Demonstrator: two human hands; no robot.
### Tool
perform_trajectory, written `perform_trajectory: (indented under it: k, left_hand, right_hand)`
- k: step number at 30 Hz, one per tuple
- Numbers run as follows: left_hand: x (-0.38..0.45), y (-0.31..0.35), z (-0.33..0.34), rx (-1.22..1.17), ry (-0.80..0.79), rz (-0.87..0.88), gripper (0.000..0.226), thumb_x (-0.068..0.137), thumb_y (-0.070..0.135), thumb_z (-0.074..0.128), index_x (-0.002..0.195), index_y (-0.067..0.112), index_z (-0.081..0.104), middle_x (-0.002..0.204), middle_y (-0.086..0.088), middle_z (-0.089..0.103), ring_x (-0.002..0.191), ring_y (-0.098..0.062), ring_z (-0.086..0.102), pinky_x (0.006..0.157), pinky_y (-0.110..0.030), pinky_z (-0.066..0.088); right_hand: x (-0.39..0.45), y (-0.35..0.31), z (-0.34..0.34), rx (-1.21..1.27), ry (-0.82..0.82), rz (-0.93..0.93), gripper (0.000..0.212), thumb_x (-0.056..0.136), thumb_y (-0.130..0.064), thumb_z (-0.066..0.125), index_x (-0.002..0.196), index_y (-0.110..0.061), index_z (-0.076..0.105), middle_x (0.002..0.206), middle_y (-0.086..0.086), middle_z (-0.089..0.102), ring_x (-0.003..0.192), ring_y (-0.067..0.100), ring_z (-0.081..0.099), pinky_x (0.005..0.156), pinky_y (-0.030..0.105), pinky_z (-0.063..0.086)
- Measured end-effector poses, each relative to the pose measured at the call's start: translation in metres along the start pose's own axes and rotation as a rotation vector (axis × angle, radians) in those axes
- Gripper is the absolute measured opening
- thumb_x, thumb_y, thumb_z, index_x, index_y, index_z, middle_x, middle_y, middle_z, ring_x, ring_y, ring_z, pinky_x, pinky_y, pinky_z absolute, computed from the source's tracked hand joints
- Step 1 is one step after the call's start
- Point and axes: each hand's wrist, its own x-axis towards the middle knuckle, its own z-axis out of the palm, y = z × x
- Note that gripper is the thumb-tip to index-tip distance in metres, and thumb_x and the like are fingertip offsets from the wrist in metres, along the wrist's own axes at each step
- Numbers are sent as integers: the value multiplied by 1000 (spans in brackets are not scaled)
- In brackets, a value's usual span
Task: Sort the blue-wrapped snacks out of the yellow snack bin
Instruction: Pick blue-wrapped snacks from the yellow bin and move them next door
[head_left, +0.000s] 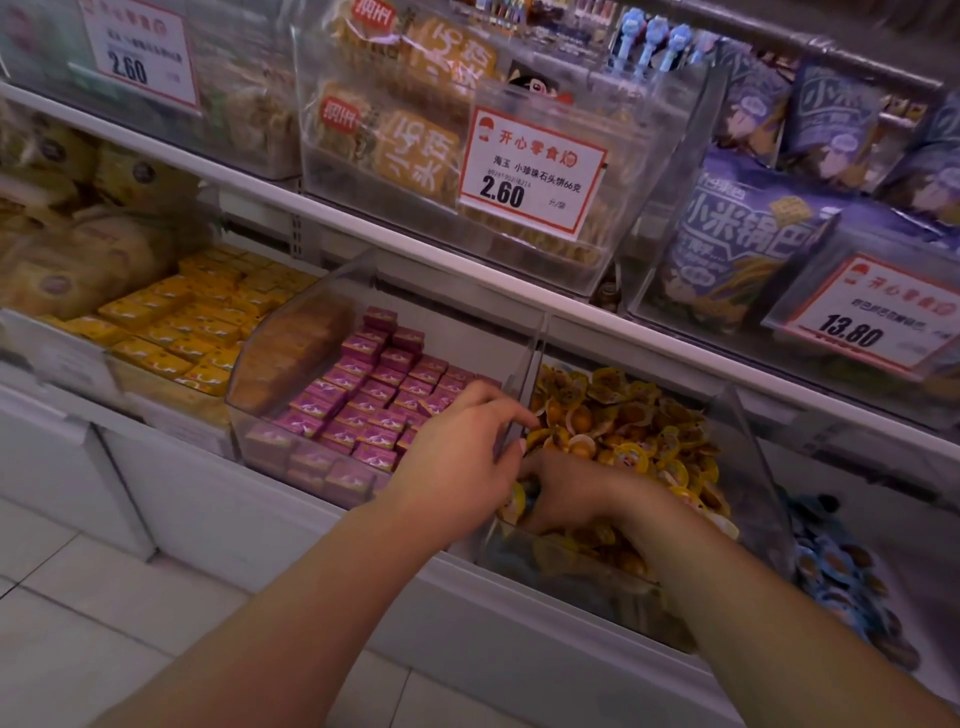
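Observation:
The yellow snack bin is a clear tub on the lower shelf, heaped with small round yellow-wrapped snacks. My right hand is down in its front left corner, palm down, with the fingers curled into the pile and their tips hidden. A sliver of blue wrapper shows by those fingers, beside a yellow snack. My left hand hovers at the clear divider on the bin's left side, fingers spread, thumb and forefinger at the divider's edge, holding nothing.
A bin of blue-wrapped round snacks sits to the right of the yellow bin. To the left are purple boxes, then yellow boxes. Above hang an upper shelf with bagged snacks and price tags.

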Motion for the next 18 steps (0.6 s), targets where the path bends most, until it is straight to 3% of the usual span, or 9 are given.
perform_trajectory:
  k: [5,8,11,14,16,18]
  left_hand:
    - [2,1,0,-9,9,0,23,91,29,63,113,36,65,115,15,50,97,-9,60,84,-34,54]
    - [2,5,-1,-17,60,17,21,92,26,62,110,34,67,112,16,52,93,-5,59,82,-29,53]
    - [2,16,-2,-27,197,69,18,92,16,60,103,26,70,109,14,56,96,-5,58,82,-27,51]
    - [1,32,6,-78,277,163,18,91,11,57,99,21,70,107,12,59,96,-6,60,80,-27,51]
    - [1,43,21,-110,234,203,18,92,19,54,104,25,66,110,17,55,100,-3,58,83,-19,48]
    - [1,49,45,-161,103,117,27,91,35,53,118,34,58,118,24,49,107,3,54,89,-15,46]
  right_hand:
    - [-1,8,1,275,128,-44,20,76,-15,76,96,-14,72,90,2,70,76,9,63,68,25,53]
    - [-5,15,-3,398,219,-43,21,78,-14,79,98,-16,74,95,3,73,80,10,66,71,22,53]
    - [-20,27,-9,628,343,-4,18,77,-15,80,92,-24,74,83,1,73,67,9,66,55,23,53]
    - [-41,43,-10,948,525,10,15,80,-12,80,90,-20,74,74,4,70,60,15,62,49,27,49]
    - [-54,54,-11,1151,639,39,12,83,-10,77,93,-12,72,74,15,66,63,26,59,54,30,47]
    - [-63,62,-7,1275,703,56,13,87,-9,72,96,-1,67,63,16,60,58,28,55,53,28,45]
